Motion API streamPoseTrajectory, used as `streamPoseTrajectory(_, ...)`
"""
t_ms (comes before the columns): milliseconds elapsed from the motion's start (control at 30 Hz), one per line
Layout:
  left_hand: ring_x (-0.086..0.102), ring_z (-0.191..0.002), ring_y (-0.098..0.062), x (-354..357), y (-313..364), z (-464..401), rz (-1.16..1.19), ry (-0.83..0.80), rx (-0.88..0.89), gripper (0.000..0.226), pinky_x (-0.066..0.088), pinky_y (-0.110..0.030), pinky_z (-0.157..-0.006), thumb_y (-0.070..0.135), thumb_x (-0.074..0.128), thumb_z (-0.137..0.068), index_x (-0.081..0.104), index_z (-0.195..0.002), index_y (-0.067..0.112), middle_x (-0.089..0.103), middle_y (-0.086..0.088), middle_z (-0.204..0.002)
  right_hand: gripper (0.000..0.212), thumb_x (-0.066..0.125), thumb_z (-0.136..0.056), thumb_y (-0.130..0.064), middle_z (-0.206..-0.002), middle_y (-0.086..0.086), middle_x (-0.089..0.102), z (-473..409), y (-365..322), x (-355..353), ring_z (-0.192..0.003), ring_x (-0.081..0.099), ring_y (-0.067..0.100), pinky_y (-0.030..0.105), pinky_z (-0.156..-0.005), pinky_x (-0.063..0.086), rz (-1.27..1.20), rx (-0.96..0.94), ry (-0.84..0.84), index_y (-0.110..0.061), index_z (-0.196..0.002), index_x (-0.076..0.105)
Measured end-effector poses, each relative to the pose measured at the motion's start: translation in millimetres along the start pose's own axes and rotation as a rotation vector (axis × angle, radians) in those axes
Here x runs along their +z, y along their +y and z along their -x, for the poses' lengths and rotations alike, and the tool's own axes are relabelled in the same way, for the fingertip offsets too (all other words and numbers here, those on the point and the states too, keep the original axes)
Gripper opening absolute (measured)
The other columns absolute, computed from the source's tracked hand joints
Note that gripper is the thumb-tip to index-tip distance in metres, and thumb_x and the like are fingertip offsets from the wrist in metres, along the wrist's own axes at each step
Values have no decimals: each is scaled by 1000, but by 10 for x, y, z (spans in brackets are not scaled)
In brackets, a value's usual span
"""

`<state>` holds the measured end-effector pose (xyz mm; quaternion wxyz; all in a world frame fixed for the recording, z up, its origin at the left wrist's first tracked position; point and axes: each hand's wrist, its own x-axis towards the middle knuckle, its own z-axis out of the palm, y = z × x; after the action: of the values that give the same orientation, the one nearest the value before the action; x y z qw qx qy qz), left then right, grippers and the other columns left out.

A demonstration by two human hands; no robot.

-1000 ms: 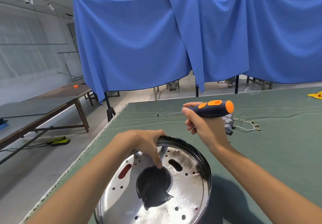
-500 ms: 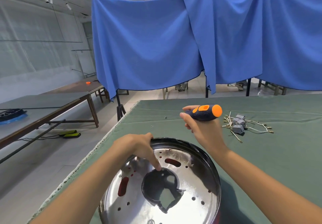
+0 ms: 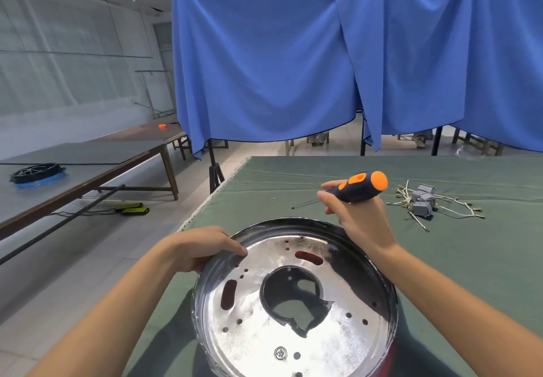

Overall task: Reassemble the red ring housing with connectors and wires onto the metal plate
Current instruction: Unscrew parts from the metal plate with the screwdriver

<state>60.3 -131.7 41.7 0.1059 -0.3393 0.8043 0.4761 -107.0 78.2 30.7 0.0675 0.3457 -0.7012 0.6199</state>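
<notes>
Two hands in view over a green-covered bench (image 3: 484,274). Nearest: metal plate (image 3: 255,344), round, shiny, raised rim, big irregular cutout in the centre with green cloth showing through. Red shows through two slots (image 3: 228,294), so the red housing seems to sit beneath the plate; can't see more of it. Left hand (image 3: 202,247) has its grip curled over the plate's far-left rim, thumb on the inner face. Right hand (image 3: 357,218) is above the plate's far edge, grip wrapped round a screwdriver (image 3: 357,190) with a dark and orange handle; thin shaft pokes left, tip clear of the plate. Further out, right of the screwdriver: grey connectors (image 3: 423,200) with pale wires (image 3: 458,213) lying loose on the cloth, well apart from the plate. Tiny bit of hardware (image 3: 273,199) on the cloth left of the shaft tip, too small to identify. Beyond the bench: blue curtain (image 3: 264,62). Far left: long bench (image 3: 88,168) carrying a black ring (image 3: 36,171) on something blue.
</notes>
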Motion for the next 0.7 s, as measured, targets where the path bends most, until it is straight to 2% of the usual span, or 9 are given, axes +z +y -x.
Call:
streamPoseTrajectory(67,65,-60,-19,40,20,-12,46,44,-5,15,54,-26,-59,19,71,-82,69,-82,5,69,-10,-73,13,70,-85,-27,-66,-6,67,-15,-6,-18,-59,62,-1,7,-58,42,9,-16,-16,-17,-94,70)
streamPoseTrajectory(167,64,-61,-22,101,63,-32,91,79,-29,19,55,-28,-61,16,72,-81,68,-90,0,68,-13,-74,16,69,-86,-25,-68,-2,68,-81,-34,-69,-61,62,1,11,-63,44,31,-30,-29,-12,-96,70)
streamPoseTrajectory(233,63,-60,-23,151,108,-53,120,108,-38,21,54,-29,-60,16,71,-81,67,-93,-1,68,-13,-73,17,68,-86,-25,-70,0,69,-147,-64,-124,-61,62,1,21,-67,48,26,-37,-18,-12,-97,70)
streamPoseTrajectory(333,62,-45,-20,272,199,-94,178,161,-38,16,52,-28,-45,14,66,-85,62,-88,-1,65,-12,-66,16,68,-87,-22,-74,6,70,-261,-110,-213,-70,67,13,39,-75,54,-21,-48,1,-11,-98,69)
streamPoseTrajectory(367,63,-45,-23,318,235,-99,201,154,-35,15,52,-30,-43,13,64,-87,61,-89,-2,65,-14,-69,15,68,-87,-21,-75,7,70,-297,-121,-240,-72,68,16,42,-77,54,-31,-56,9,-11,-98,69)
streamPoseTrajectory(433,67,-57,-28,386,293,-104,182,103,-32,18,54,-36,-44,12,59,-89,60,-96,-5,66,-22,-86,15,69,-86,-20,-77,8,70,-354,-129,-280,-73,69,19,44,-77,55,-44,-68,22,-10,-99,68)
streamPoseTrajectory(533,69,-76,-32,374,354,-66,44,35,-33,21,57,-42,-50,15,59,-88,58,-100,-2,66,-27,-107,15,70,-86,-20,-76,4,70,-400,-117,-312,-68,68,14,38,-68,55,-78,-57,45,-13,-98,68)
streamPoseTrajectory(633,72,-74,-24,330,421,-47,-125,71,-8,27,59,-44,-53,18,61,-85,54,-106,4,67,-19,-101,11,70,-85,-20,-69,1,68,-432,-128,-311,-60,65,10,25,-56,50,-140,-34,67,-14,-94,69)
streamPoseTrajectory(700,66,-72,-18,348,501,-100,-220,196,62,32,59,-37,-55,21,59,-86,51,-116,11,62,-8,-96,9,70,-85,-19,-64,2,66,-453,-171,-298,-54,61,10,18,-49,44,-174,-41,80,-13,-90,68)
